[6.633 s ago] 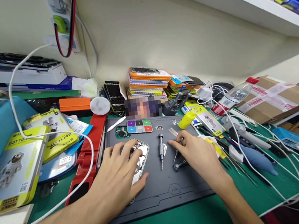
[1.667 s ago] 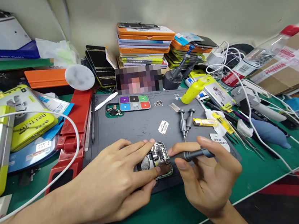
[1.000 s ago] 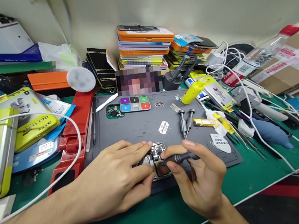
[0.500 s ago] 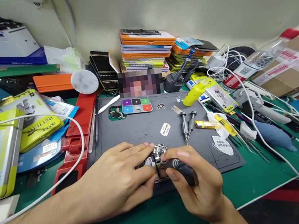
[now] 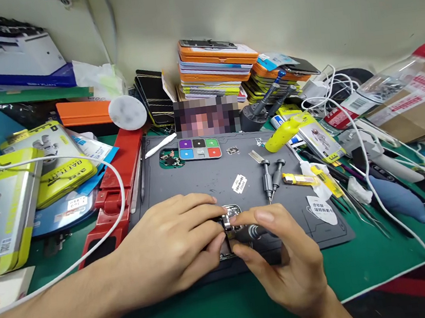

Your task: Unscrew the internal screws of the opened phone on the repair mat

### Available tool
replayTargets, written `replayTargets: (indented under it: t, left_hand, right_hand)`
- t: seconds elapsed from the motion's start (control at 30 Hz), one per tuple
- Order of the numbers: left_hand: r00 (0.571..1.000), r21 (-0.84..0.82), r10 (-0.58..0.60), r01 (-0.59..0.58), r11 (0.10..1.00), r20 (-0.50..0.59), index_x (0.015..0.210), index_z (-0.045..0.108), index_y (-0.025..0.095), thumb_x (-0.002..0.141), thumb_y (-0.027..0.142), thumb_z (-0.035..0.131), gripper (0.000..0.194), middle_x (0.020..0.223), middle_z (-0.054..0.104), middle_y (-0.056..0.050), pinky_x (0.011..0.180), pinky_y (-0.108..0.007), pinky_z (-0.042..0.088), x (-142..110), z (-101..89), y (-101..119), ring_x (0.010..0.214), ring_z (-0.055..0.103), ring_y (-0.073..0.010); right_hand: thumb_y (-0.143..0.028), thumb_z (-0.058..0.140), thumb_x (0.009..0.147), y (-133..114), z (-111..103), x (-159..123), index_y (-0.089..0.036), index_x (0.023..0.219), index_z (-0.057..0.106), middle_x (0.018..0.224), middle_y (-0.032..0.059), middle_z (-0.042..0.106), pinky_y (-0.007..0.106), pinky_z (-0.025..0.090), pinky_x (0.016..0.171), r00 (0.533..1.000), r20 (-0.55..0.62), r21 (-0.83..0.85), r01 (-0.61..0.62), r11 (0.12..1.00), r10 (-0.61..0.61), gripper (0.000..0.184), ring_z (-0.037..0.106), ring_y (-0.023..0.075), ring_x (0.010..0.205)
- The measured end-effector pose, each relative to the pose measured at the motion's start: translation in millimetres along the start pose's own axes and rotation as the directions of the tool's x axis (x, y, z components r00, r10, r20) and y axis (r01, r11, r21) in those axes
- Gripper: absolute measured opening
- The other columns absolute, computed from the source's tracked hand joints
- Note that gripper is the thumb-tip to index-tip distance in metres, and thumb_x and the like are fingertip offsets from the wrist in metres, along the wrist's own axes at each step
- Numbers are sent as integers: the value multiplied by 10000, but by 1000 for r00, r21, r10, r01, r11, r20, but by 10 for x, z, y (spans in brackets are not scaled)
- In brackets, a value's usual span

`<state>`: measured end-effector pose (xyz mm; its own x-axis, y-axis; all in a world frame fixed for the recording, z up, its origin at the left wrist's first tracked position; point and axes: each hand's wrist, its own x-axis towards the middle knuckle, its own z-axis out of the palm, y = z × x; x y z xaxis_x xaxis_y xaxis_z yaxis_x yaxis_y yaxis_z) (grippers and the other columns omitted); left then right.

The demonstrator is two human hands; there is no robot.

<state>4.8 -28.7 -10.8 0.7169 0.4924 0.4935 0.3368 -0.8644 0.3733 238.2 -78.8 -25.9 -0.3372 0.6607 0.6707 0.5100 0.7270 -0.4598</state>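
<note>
An opened phone (image 5: 226, 250) lies on the dark grey work mat (image 5: 188, 182), largely covered by my fingers. My left hand (image 5: 175, 235) reaches over it, closed, its index finger and thumb around a small metallic phone part (image 5: 226, 223) with a dark strip below it. The tip of my right hand's (image 5: 291, 263) index finger touches that part from the right. A dark screwdriver (image 5: 249, 234) is tucked in the right hand under the index finger, its tip hidden. Two more screwdrivers (image 5: 267, 180) rest on the mat beyond.
Yellow battery boxes (image 5: 6, 215) and a red clamp-like tool (image 5: 111, 202) stand left. Behind are a coloured-square tray (image 5: 199, 148) and stacked orange cases (image 5: 216, 63). A yellow bottle (image 5: 281, 137), tweezers (image 5: 366, 212), a blue blower (image 5: 399, 198) and white cables (image 5: 362, 161) lie right.
The small metallic part has tipped up from the phone between my fingers. My left fingers have shifted closer around it. The whole view has moved slightly, so things appear farther right.
</note>
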Motion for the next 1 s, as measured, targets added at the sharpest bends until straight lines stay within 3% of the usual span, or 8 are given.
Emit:
replayTargets:
  t: [0.07, 0.17, 0.33, 0.47, 0.57, 0.67, 0.8, 1.0]
  left_hand:
    - [1000, -13, -4, 4, 1000, -20, 1026, 800, 132, 1098, 168, 564, 249, 1170, 843, -65, 914, -415, 619, 4, -2, -1, 1127, 763, -279]
    - [999, 7, -37, 38, 999, -31, 1008, 781, 145, 1097, 157, 571, 228, 1070, 827, -44, 849, -403, 560, 13, -3, -3, 1018, 731, -245]
    - [996, 79, -90, 88, 993, 27, 1096, 754, 170, 1103, 219, 594, 168, 996, 759, -46, 759, -403, 455, 16, -6, -18, 904, 630, -243]
    - [993, 73, -55, 47, 996, 101, 1056, 743, 168, 1140, 252, 555, 222, 985, 728, -56, 748, -399, 403, -15, 13, -39, 892, 589, -242]
    - [992, 65, -32, 24, 998, 125, 1057, 742, 177, 1165, 252, 510, 267, 990, 718, -53, 749, -403, 373, -39, 41, -53, 903, 578, -244]
    - [992, 59, -3, -5, 998, 130, 1101, 744, 182, 1173, 266, 504, 265, 1011, 726, -48, 754, -406, 363, -45, 65, -64, 920, 586, -245]
    - [990, 5, 30, -31, 1000, 139, 1082, 741, 176, 1184, 262, 477, 297, 1031, 735, -55, 768, -406, 368, -44, 84, -77, 933, 594, -242]
    - [988, -24, 11, -7, 1000, 157, 1075, 759, 166, 1179, 219, 453, 327, 992, 731, -65, 774, -407, 378, -47, 62, -46, 904, 598, -238]
  right_hand:
    - [39, 639, 902, 4, -11, -3, -232, 1570, 468, 1185, 84, 767, 439, 652, 887, 1000, 12, 26, -9, 1000, 8, 740, 748, 227, 1077]
    - [42, 521, 845, 7, -28, -13, -174, 1600, 417, 1339, 143, 690, 494, 635, 932, 996, 57, 130, 68, 989, -76, 792, 703, 263, 1225]
    - [79, 509, 809, 22, -35, -34, -147, 1615, 395, 1399, 164, 669, 504, 618, 952, 991, 53, 94, 117, 989, -123, 845, 693, 270, 1260]
    - [-31, 571, 902, 15, 4, -47, -150, 1589, 445, 1291, 160, 725, 510, 652, 857, 996, -5, 27, 87, 996, -87, 709, 736, 285, 1128]
    - [-1, 657, 939, -11, 48, -91, -213, 1632, 387, 1228, 128, 752, 434, 696, 780, 997, -72, -9, -25, 1000, 24, 773, 769, 230, 991]
    - [48, 654, 944, -34, 67, -139, -231, 1642, 360, 1239, 118, 742, 405, 731, 802, 986, -126, 88, -93, 992, 104, 808, 791, 208, 1019]
    - [62, 691, 922, -49, 49, -134, -231, 1632, 389, 1210, 99, 774, 378, 746, 817, 991, -116, 186, -51, 981, 73, 825, 800, 196, 1020]
    - [80, 643, 902, -46, -17, -121, -205, 1582, 475, 1119, 74, 763, 375, 735, 770, 975, -208, 105, -53, 993, 74, 756, 785, 186, 881]
